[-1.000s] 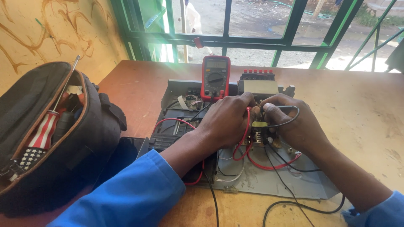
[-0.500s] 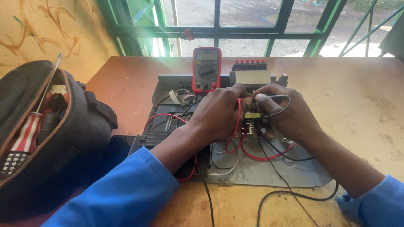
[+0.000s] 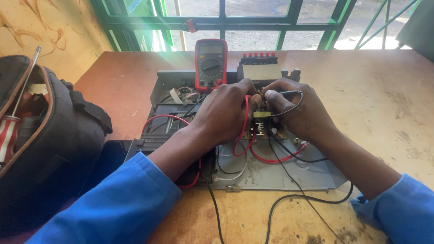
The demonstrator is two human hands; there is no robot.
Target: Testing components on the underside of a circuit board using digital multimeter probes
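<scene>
My left hand [image 3: 224, 113] grips a red test probe [image 3: 247, 105] and presses its tip down onto a small circuit board [image 3: 262, 127]. My right hand [image 3: 298, 110] grips a black test probe [image 3: 289, 93] on the same board, right beside the left hand. The board lies in an opened grey metal chassis [image 3: 294, 174] on the wooden table. Red leads [image 3: 271, 159] and black leads [image 3: 298, 196] run from the probes toward me. A red digital multimeter [image 3: 210, 64] stands propped at the back of the chassis, just beyond my left hand.
A black tool bag [image 3: 49, 149] stands open at the left, holding a screwdriver [image 3: 13, 113] with a red-and-white striped handle. A grey block with red terminals [image 3: 261, 68] sits behind the board. A green-framed window [image 3: 253, 22] runs along the table's far edge.
The view has shifted slightly, so the table sits a little lower and left. Both hands keep the probes on the board, almost unmoved.
</scene>
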